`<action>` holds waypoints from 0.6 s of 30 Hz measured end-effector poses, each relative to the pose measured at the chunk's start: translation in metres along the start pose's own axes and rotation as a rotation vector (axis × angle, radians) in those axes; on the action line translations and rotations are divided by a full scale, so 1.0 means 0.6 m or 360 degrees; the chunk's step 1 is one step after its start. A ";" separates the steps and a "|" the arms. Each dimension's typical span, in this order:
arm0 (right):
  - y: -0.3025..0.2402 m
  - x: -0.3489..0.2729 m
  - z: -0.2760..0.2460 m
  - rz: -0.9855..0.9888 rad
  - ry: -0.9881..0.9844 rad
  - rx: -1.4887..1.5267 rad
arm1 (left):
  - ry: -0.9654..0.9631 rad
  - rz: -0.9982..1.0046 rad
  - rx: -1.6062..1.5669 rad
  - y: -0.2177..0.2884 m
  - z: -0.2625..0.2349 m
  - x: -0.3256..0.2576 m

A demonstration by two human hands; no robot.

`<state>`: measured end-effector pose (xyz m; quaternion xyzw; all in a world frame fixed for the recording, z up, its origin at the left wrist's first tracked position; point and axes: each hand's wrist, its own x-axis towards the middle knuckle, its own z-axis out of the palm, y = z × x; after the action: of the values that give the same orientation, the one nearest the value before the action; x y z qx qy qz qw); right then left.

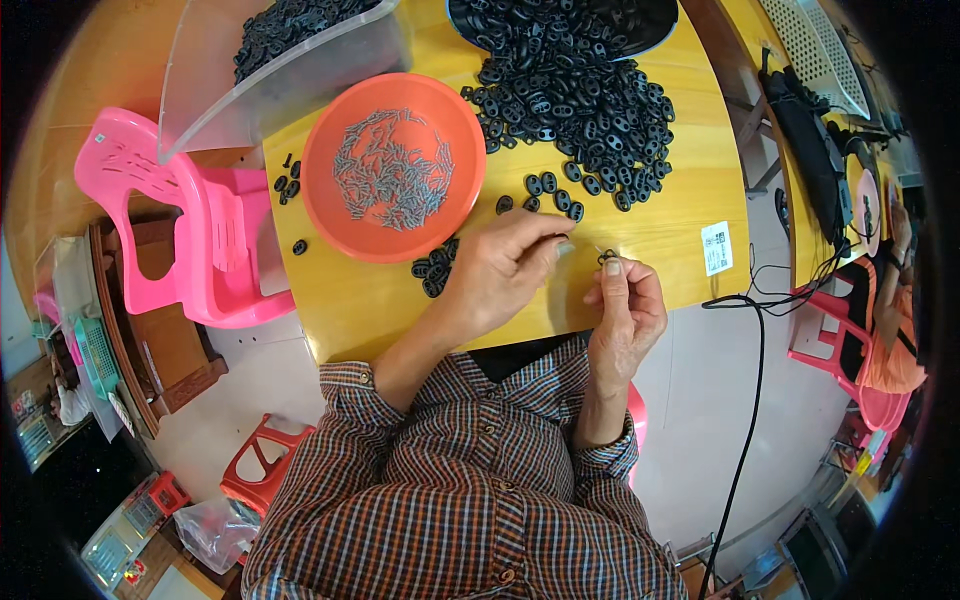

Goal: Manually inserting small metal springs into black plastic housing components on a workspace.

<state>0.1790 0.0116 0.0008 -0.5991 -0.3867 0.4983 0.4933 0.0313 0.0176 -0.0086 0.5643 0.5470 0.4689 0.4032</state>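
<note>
Between its thumb and forefinger, my right hand (627, 305) pinches a small black oval piece with holes (607, 256). A thin pale sliver shows beside that piece, too small to name. My left hand (505, 265) is closed in a pinch to the left of it, a short gap away; whatever lies between its fingertips cannot be made out. Several loose black oval pieces (548, 183) lie just beyond my left hand, and a small cluster (434, 270) sits beside its wrist. An orange bowl (322, 215) holding many small grey metal pins or screws (390, 170) stands to the left.
A large heap of black oval pieces (590, 110) spills from a dark tray (650, 25) onto the yellow table (690, 200). A clear plastic bin (300, 85) stands far left. A white label (716, 248) lies at right. Pink chair (225, 240) left; another person (892, 340) sits far right.
</note>
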 end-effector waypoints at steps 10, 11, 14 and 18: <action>0.005 -0.003 0.007 0.0155 -0.0171 0.0208 | -0.0097 -0.0439 -0.0964 -0.007 -0.017 -0.017; 0.005 -0.003 0.007 0.0154 -0.0164 0.0201 | -0.0105 -0.0436 -0.0952 -0.008 -0.017 -0.018; 0.006 -0.004 0.009 0.0159 -0.0161 0.0185 | -0.0085 -0.0394 -0.0926 -0.013 -0.018 -0.018; 0.004 -0.006 0.011 0.0180 -0.0185 0.0204 | -0.0154 -0.0441 -0.0897 -0.017 -0.024 -0.018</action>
<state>0.1717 0.0087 -0.0010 -0.5572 -0.3474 0.5830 0.4784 0.0153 0.0066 -0.0162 0.3721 0.4474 0.5152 0.6293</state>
